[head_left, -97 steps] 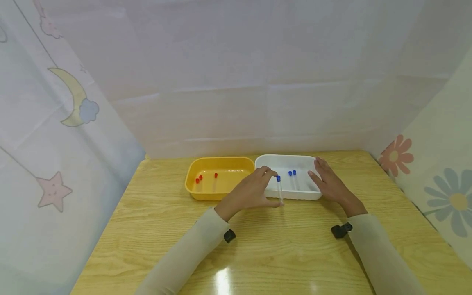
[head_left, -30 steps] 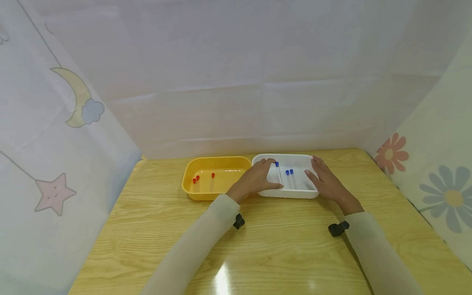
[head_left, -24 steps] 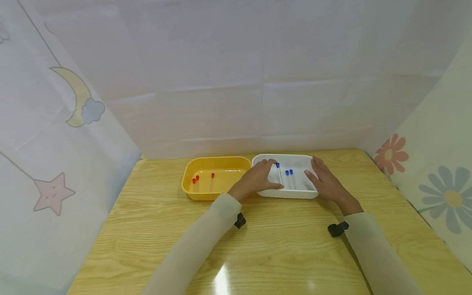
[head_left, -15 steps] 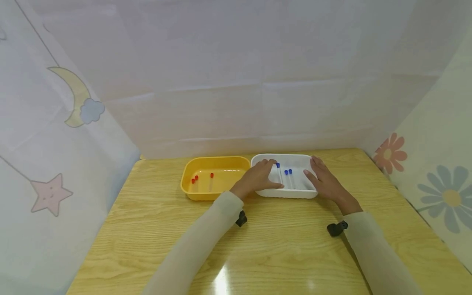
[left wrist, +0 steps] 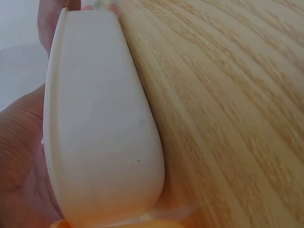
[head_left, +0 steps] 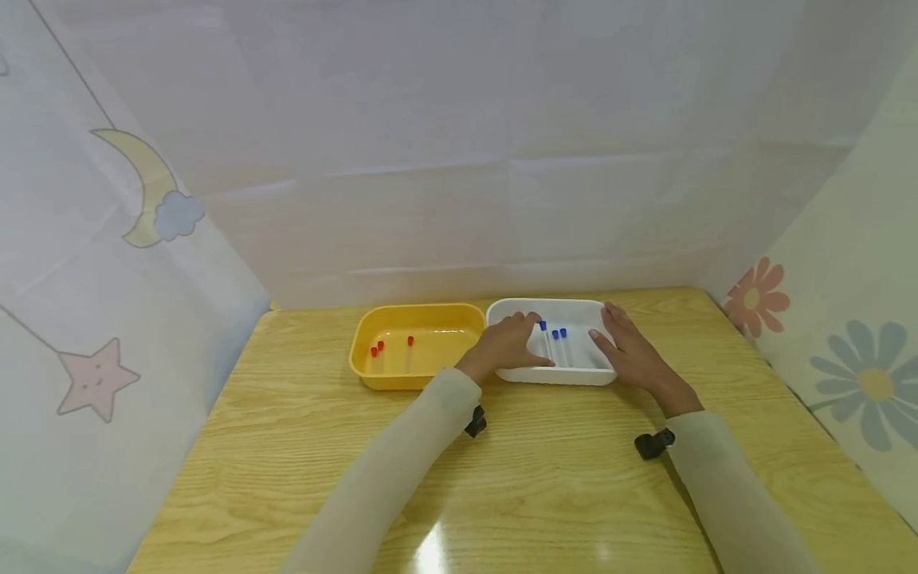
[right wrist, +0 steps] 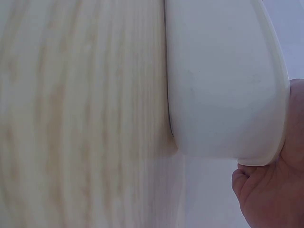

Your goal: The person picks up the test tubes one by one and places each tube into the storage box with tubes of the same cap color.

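Observation:
My left hand (head_left: 505,344) reaches over the left part of a white tray (head_left: 590,376). It holds a clear test tube with a blue cap (head_left: 543,326) lengthwise, with fingertips at the cap and the thumb near the lower end. Two more blue-capped test tubes (head_left: 565,351) lie just right of it in the tray. My right hand (head_left: 633,352) rests at the tray's right end, fingers straight, thumb over the inside. In the left wrist view the tray's outer wall (left wrist: 99,114) hides the tube. The right wrist view shows part of my right hand (right wrist: 275,199) against the rim.
A yellow tray (head_left: 459,363) stands beside the white one on the left, with red-capped test tubes (head_left: 409,351) in it. Both stand on a wooden table (head_left: 545,470). Behind rises a pale cloth backdrop (head_left: 430,199).
My left hand has carried the blue-capped tube from before the white tray's front edge down into it. Lately the tube has shifted slightly toward the other two. The right hand has stayed at the tray's end.

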The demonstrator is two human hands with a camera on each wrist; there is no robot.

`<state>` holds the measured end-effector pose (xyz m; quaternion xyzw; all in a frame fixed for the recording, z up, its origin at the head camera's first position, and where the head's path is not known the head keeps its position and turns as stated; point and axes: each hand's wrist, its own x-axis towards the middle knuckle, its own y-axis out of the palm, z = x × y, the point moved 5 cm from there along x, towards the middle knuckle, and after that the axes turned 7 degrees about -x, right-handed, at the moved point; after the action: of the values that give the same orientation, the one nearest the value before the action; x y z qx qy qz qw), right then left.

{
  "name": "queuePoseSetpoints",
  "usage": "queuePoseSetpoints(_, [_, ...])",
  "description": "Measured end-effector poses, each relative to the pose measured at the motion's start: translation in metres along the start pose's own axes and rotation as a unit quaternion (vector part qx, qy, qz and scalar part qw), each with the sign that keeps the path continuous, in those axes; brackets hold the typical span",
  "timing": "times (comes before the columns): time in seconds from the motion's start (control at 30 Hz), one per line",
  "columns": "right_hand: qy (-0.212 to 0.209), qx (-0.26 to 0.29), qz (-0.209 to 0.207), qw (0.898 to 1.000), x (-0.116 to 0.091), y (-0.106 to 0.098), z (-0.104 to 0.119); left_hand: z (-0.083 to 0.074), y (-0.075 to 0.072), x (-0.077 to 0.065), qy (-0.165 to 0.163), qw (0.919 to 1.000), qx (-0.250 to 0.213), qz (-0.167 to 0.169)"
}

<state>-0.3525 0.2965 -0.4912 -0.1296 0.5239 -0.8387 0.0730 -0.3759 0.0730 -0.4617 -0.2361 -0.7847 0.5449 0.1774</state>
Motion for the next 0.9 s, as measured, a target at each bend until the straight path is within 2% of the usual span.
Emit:
queuePoseSetpoints(0.57, [-0.005, 0.0, 0.0, 1.0, -0.001, -0.001, 0.002, 0.003, 0.012, 0.01, -0.018, 0.999, -0.004, 0.042])
queuePoseSetpoints(0.9, [-0.002, -0.002, 0.006, 1.0, 0.0, -0.001, 0.001, 0.001, 0.012, 0.012, -0.034, 0.9983, 0.001, 0.048])
